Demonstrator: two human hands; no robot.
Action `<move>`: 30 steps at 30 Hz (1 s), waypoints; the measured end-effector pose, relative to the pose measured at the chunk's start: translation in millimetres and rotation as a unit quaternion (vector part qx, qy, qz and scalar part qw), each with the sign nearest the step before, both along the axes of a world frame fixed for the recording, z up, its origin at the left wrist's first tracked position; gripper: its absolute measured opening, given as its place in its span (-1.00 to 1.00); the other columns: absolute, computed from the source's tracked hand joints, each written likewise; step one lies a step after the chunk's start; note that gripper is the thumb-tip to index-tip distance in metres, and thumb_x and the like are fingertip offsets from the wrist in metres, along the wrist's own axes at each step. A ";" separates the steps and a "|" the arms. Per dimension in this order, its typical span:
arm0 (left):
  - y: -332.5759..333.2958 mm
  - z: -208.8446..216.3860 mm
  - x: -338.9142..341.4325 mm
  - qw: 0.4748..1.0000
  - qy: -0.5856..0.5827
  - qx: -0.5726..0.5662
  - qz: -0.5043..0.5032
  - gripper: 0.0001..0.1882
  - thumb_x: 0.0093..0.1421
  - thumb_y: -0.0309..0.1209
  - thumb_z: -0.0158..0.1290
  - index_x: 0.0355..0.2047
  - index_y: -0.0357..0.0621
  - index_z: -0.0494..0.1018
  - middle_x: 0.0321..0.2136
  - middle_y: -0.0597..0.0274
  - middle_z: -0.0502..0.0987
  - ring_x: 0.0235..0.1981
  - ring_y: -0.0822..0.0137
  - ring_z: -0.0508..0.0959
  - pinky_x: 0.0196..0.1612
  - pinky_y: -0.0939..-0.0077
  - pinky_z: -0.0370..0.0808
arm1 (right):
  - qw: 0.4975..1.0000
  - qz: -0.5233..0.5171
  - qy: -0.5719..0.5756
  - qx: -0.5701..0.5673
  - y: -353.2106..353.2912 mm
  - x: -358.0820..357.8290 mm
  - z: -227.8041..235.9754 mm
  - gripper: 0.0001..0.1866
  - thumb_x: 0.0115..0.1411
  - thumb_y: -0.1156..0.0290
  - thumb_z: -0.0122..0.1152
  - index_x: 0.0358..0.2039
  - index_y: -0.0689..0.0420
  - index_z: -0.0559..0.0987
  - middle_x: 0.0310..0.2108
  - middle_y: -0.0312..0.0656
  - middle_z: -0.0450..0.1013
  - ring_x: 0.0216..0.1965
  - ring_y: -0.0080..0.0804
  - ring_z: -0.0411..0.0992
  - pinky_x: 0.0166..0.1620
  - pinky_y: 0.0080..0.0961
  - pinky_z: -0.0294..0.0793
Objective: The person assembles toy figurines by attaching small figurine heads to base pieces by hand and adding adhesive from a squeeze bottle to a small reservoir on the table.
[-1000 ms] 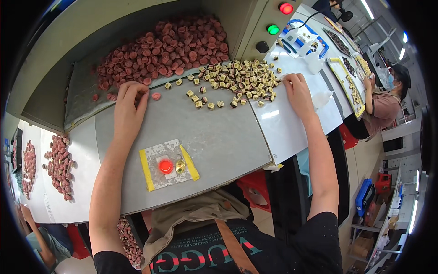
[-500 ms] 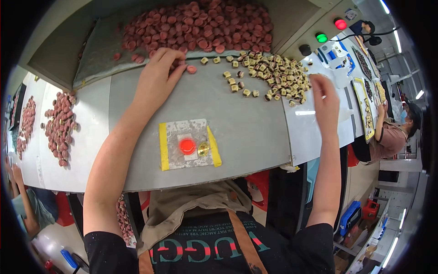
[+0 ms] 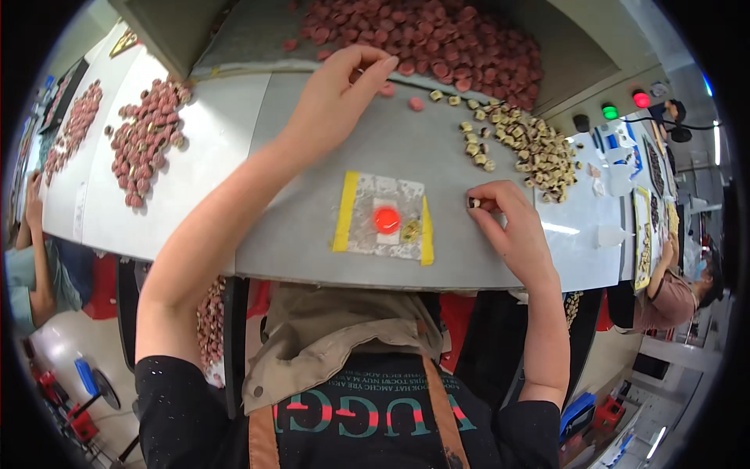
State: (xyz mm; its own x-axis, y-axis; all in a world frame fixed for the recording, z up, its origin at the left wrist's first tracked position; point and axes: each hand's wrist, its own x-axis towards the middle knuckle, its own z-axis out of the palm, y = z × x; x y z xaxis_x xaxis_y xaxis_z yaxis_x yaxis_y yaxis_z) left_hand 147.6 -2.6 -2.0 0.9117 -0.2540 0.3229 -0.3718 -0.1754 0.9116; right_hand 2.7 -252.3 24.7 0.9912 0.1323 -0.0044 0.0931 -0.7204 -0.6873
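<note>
My right hand (image 3: 514, 230) pinches a small cream-and-dark cube-like piece (image 3: 473, 202) between thumb and forefinger, right of the taped sheet. My left hand (image 3: 332, 98) reaches to the far edge of the grey table, its fingertips brought together; what they hold, if anything, is hidden. Close by its fingers lie loose round red caps (image 3: 416, 103). In front of me a pale sheet (image 3: 367, 242) is fixed down with yellow tape. It bears a bright red disc (image 3: 386, 220) and a small gold-coloured piece (image 3: 411, 230).
Behind the left hand, a large heap of red caps (image 3: 437, 39) fills a box-like recess. Many cream-and-dark pieces (image 3: 539, 148) are piled at the right. Assembled-looking red pieces (image 3: 144, 141) lie on the left. Green and red lights (image 3: 610, 112) sit on the housing. Other people work at both sides.
My right hand has come from beside the cream-and-dark pile toward the sheet, bringing one piece. My left hand stays by the red caps. The whole view has shifted.
</note>
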 end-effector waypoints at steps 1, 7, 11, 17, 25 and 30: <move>7.8 9.6 -10.0 0.997 0.071 -0.023 -0.024 -0.70 0.32 -0.27 0.02 -0.07 -0.21 0.46 -0.20 0.28 0.49 -0.24 0.52 0.50 -0.20 0.56 0.44 | 1.000 0.005 0.007 0.003 4.3 -0.9 -3.2 -0.80 0.16 0.60 0.17 -0.17 0.21 0.53 -0.25 -0.16 0.44 -0.26 -0.32 0.46 -0.18 -0.51 0.45; 49.7 21.4 -83.3 0.944 0.265 -0.190 -0.057 -0.67 0.32 -0.34 0.04 0.04 -0.21 0.41 -0.19 0.33 0.52 -0.23 0.56 0.46 -0.12 0.67 0.41 | 0.988 0.129 -0.084 0.000 22.0 10.6 -15.7 -0.72 0.11 0.59 0.21 -0.12 0.19 0.53 -0.18 -0.19 0.46 -0.13 -0.34 0.43 -0.12 -0.52 0.43; 53.2 2.9 -124.0 0.866 0.371 -0.319 -0.099 -0.62 0.36 -0.40 -0.04 0.15 -0.24 0.35 -0.07 0.21 0.52 -0.13 0.53 0.50 -0.04 0.64 0.46 | 0.998 0.048 -0.039 -0.003 41.0 1.7 -4.5 -0.75 0.12 0.57 0.22 -0.15 0.20 0.52 -0.21 -0.17 0.46 -0.16 -0.32 0.44 -0.14 -0.49 0.44; 44.7 -18.1 -138.7 0.806 0.390 -0.424 -0.132 -0.64 0.40 -0.37 -0.11 0.13 -0.27 0.34 -0.11 0.24 0.49 -0.14 0.51 0.50 -0.05 0.61 0.46 | 0.995 0.035 -0.058 -0.074 55.9 -3.6 -11.9 -0.77 0.13 0.55 0.22 -0.18 0.24 0.51 -0.25 -0.14 0.45 -0.26 -0.29 0.46 -0.18 -0.47 0.45; 52.1 -22.6 -142.6 0.778 0.404 -0.460 -0.144 -0.64 0.40 -0.36 -0.11 0.13 -0.24 0.32 -0.11 0.24 0.49 -0.15 0.48 0.50 -0.04 0.57 0.45 | 0.991 0.052 -0.093 -0.076 64.1 -2.5 -1.9 -0.83 0.14 0.56 0.21 -0.23 0.27 0.51 -0.29 -0.13 0.45 -0.29 -0.28 0.45 -0.19 -0.45 0.43; 52.9 -23.8 -143.6 0.790 0.391 -0.456 -0.119 -0.64 0.38 -0.38 -0.07 0.14 -0.21 0.31 -0.05 0.20 0.49 -0.11 0.47 0.51 0.01 0.56 0.46 | 0.991 0.022 -0.064 -0.118 61.7 -5.6 -7.7 -0.80 0.13 0.55 0.22 -0.21 0.27 0.51 -0.31 -0.13 0.46 -0.30 -0.30 0.45 -0.19 -0.46 0.43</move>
State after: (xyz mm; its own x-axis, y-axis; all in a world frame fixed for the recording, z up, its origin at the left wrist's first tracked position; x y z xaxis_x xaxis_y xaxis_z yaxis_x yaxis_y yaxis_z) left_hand 4.0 50.3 -25.8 0.8846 -0.4350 -0.1679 0.4445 0.6778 0.5856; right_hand -2.9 -190.6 17.0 0.9788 0.1863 0.0854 0.2042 -0.8526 -0.4811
